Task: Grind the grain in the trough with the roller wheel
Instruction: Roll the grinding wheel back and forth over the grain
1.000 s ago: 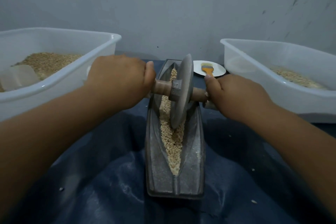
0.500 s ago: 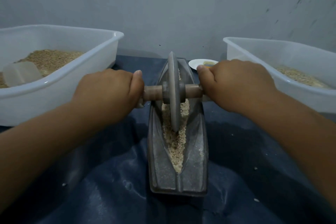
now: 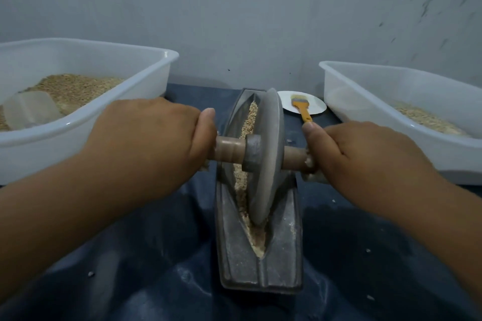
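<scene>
The trough (image 3: pixel 260 250), a long grey metal vessel, lies lengthwise on a dark blue cloth (image 3: pixel 135 276) covering the surface, its near end toward the person. Grain (image 3: pixel 250 122) fills the groove, with paler crushed matter at the near point. The wheel (image 3: pixel 266 154) stands on edge in the groove, tilted slightly, its rim resting in the grain toward the near half of the trough. A wooden axle (image 3: pixel 229 149) passes through its hub. The left hand (image 3: pixel 148 135) has its fingers wrapped tight around the axle's left end; the right hand (image 3: pixel 365 156) has its fingers curled closed on the right end, thumb along the top. A white tub (image 3: pixel 109 114) of grain with a clear scoop (image 3: pixel 31 109) sits left; a second tub (image 3: pixel 407 109) sits right. A brush (image 3: pixel 301 108) lies on a plate (image 3: pixel 317 108) behind the trough.
</scene>
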`<state>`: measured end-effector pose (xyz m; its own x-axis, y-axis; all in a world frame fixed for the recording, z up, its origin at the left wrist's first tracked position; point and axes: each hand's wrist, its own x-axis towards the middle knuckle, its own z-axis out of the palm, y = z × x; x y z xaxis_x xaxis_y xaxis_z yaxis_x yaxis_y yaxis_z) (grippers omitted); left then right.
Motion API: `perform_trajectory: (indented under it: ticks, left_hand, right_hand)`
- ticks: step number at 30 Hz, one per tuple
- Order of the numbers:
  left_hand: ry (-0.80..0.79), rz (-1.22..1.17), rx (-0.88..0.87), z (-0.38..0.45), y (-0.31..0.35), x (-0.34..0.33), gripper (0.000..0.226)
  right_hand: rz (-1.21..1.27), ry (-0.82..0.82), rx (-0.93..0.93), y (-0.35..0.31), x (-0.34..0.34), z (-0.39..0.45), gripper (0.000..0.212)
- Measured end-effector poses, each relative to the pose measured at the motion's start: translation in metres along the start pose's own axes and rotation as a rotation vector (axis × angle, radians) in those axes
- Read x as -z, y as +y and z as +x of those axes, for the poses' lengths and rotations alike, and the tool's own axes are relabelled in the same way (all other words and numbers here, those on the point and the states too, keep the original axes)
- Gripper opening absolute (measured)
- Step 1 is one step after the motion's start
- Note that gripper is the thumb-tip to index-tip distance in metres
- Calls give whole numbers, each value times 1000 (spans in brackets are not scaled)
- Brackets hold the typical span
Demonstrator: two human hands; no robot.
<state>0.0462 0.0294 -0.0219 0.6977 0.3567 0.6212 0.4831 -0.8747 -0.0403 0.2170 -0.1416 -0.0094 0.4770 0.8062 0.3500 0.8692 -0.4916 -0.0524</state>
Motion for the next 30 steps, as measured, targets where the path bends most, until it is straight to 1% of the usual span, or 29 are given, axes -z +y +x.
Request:
perform_trajectory:
  ticks: [1,2,4,5,7,8,9,11,13,15,16,18,20,21,23,25,27,28,29,30]
  left_hand:
    - [13,42,-58,-2,-2,6,49]
    - [-11,95,-90,-4,-2,12,46]
    - [-70,82,-69,-4,0,17,43]
    - [-96,36,-51,-3,-1,16,44]
    - [-60,30,-73,4,-2,6,44]
    - [-9,86,-101,9,-3,0,42]
    - [6,107,-121,15,-5,-8,42]
    - [-23,119,-77,30,-9,-20,42]
    - [-42,208,-148,47,-10,-34,34]
    - [-25,294,-165,68,-15,-52,63]
    - [-16,300,-149,78,-17,-58,72]
    - [-46,314,-81,94,-19,-62,65]
    - [-52,346,-86,100,-19,-65,58]
    - [-62,384,-109,99,-19,-66,55]
    - [-86,376,-116,92,-17,-63,47]
    - [-126,372,-105,86,-18,-58,46]
    - [-116,365,-121,79,-18,-54,35]
    - [-123,364,-101,74,-17,-51,31]
    - [-124,325,-114,67,-15,-48,27]
    - [-150,325,-104,59,-11,-38,19]
  right_hand:
    - [36,-32,2,0,4,-2,63]
    - [72,-62,2,0,8,-3,60]
    - [126,-120,-11,0,11,-2,54]
    - [137,-142,-15,2,10,1,59]
    - [125,-153,-35,4,3,11,68]
    - [106,-141,-49,6,-2,18,67]
    - [90,-117,-61,8,-9,26,66]
    - [59,-35,-75,14,-25,43,62]
    - [26,52,-92,21,-39,62,59]
    - [17,127,-99,25,-48,82,57]
    - [20,170,-95,26,-52,92,56]
    - [35,251,-81,27,-56,106,57]
    - [43,285,-67,28,-60,113,57]
    - [38,283,-62,29,-61,114,57]
    - [23,255,-48,32,-61,111,57]
    - [-1,228,-34,32,-58,103,55]
    - [-23,212,-28,30,-55,91,54]
    - [-28,206,-26,28,-53,85,54]
    - [-28,197,-24,26,-51,77,56]
    - [-25,184,-19,24,-49,71,57]
